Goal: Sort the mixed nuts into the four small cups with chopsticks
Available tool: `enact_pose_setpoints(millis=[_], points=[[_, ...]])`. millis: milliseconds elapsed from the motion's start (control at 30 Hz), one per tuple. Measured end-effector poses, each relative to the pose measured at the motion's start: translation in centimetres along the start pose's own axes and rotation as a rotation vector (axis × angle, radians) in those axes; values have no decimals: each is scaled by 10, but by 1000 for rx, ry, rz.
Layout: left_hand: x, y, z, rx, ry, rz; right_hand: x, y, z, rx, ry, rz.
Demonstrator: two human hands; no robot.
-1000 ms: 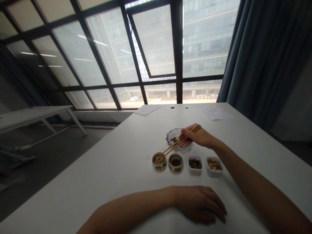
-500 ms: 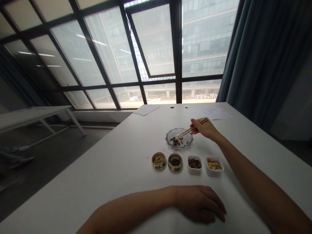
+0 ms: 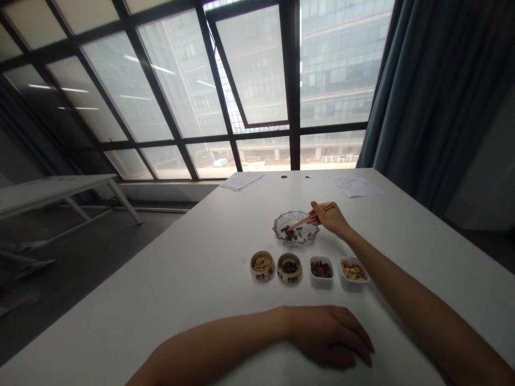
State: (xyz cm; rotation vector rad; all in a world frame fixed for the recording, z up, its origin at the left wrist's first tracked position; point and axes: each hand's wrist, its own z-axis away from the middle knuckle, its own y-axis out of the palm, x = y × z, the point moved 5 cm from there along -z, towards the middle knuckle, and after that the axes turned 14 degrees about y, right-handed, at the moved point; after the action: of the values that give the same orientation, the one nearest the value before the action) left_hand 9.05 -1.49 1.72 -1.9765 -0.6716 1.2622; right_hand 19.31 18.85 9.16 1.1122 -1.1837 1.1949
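Note:
My right hand (image 3: pixel 328 217) grips a pair of wooden chopsticks (image 3: pixel 308 217), their tips down among small dark brown pieces (image 3: pixel 290 234) in a scalloped clear glass bowl (image 3: pixel 277 229). Whether the tips pinch a piece is too small to tell. Nearer to me stand four vessels in a row: a round cup of pale nuts (image 3: pixel 263 264), a round cup of dark pieces (image 3: pixel 289 267), a white square tub of brown pieces (image 3: pixel 321 269) and a white tub of yellowish pieces (image 3: pixel 354 272). My left hand (image 3: pixel 330 336) lies flat on the table, fingers stretched out, holding nothing.
Paper sheets (image 3: pixel 242 181) lie at the white table's (image 3: pixel 181 268) far left, and another sheet (image 3: pixel 358 186) at its far right. Behind are large windows, one tilted open, and a blue curtain (image 3: pixel 418 96). A second table (image 3: pixel 60 187) stands to the left.
My right hand has moved slightly left and lower, closer to the glass bowl, with the chopsticks now lying at a flatter angle. My left hand has stayed in place.

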Motion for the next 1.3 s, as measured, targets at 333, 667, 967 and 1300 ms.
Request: enact_pose_setpoints(millis=[333,667,967,1300], points=[[0,1,2,-17,56,-35,15,-21,-1,-70,51,-124],[2,1,2,-15,12,5,47,-89,5,56,210,-74],[3,3,4,-16,46,-42,46,-89,24,406,214,179],[1,4,2,-38,95,-70,49,-93,17,387,104,99]])
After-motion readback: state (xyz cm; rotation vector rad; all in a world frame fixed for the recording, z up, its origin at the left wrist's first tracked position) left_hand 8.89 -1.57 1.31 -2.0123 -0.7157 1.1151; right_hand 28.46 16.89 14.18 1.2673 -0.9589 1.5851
